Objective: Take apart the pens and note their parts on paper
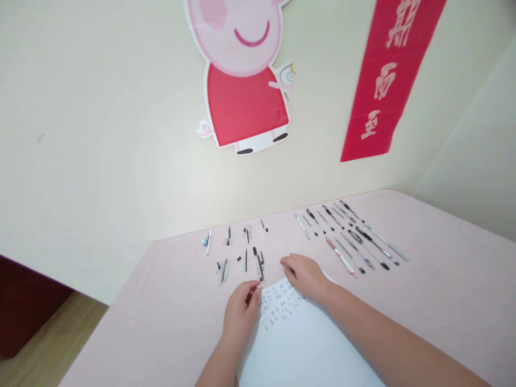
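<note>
A white sheet of paper (pixel 300 349) lies in front of me, with rows of dark handwriting across its upper part. My left hand (pixel 243 307) is at the sheet's upper left edge, thumb and fingers pinched on it. Over the upper right part of the sheet rests my right hand (pixel 305 274), its fingers curled and closed past the top edge. What those fingers hold, if anything, is hidden. Just beyond my left hand lies a black-capped clear pen (pixel 258 264), the nearest of several pens and loose pen parts.
At left are small groups of pen parts, including a white-and-blue pen (pixel 208 243) and a thin black piece (pixel 246 260). Two rows of pens at right include a pink pen (pixel 341 257). Behind the pink-covered table (pixel 451 274) stands a wall with a pig cutout (pixel 248 105) and red banner (pixel 387 107).
</note>
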`<state>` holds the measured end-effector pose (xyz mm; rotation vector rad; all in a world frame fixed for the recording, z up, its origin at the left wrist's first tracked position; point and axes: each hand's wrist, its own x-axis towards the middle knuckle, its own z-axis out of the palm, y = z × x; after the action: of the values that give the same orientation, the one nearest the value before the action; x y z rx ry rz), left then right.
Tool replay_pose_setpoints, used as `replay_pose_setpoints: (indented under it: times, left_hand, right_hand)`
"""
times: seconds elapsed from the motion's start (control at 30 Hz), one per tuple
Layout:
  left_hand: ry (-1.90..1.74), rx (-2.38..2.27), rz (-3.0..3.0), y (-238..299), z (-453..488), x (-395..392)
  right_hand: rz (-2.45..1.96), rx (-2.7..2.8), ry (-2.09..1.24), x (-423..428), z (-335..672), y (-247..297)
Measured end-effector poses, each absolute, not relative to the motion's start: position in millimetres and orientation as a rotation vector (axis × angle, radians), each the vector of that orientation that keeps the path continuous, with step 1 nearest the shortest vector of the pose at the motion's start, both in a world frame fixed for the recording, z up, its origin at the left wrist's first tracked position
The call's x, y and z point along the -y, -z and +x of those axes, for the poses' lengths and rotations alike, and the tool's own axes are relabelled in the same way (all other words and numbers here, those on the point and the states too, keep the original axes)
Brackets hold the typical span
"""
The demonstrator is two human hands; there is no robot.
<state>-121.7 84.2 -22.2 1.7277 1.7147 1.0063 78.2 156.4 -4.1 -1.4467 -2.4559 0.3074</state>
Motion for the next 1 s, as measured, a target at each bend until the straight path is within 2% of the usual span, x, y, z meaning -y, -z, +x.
replay_pose_setpoints:
  times: [0.53, 1.0]
  left_hand:
    - [-0.946, -1.723, 1.731, 19.0, -121.8, -83.7]
    - [-0.938, -1.709, 1.740, 22.9, -121.7, -83.0]
  right_hand:
    - [-1.496, 2.357, -0.292, -191.3, 72.1, 0.0]
    - [-1.531, 2.236, -0.349, -263.1, -4.0, 21.8]
